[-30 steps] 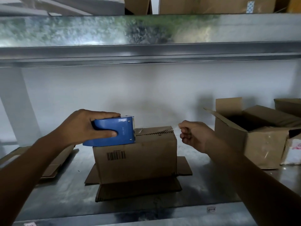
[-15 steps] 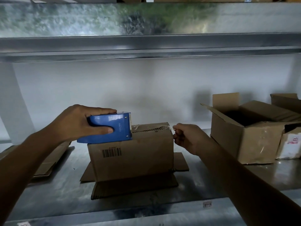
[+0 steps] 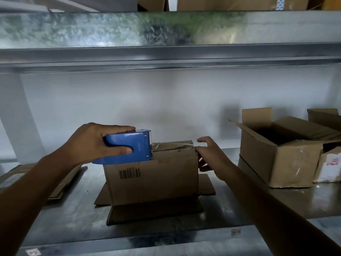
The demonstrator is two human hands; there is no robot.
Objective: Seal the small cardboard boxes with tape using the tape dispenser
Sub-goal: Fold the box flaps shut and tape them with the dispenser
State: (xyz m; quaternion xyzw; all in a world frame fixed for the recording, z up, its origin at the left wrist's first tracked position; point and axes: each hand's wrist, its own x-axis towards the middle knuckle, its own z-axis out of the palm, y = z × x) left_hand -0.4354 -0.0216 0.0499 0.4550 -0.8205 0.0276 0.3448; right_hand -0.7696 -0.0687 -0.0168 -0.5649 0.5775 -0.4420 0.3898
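Note:
A small cardboard box [image 3: 153, 182] with a barcode on its front stands on the metal shelf, its bottom flaps splayed out underneath. My left hand [image 3: 92, 143] grips a blue tape dispenser [image 3: 127, 146] whose blade end rests on the left part of the box top. A strip of clear tape [image 3: 173, 145] runs from the dispenser across the top to the right edge. My right hand [image 3: 208, 154] has its fingers spread and lies against the box's upper right corner, thumb on the top edge over the tape end.
An open, larger cardboard box [image 3: 280, 154] stands to the right, with a white box [image 3: 330, 167] and another carton beside it. Flattened cardboard [image 3: 60, 183] lies at the left. The metal shelf [image 3: 73, 215] has a low upper shelf overhead.
My right hand, which was pinching the tape end clear of the box, has come down to the right corner and spread its fingers over it. The dispenser stayed on the left part of the top.

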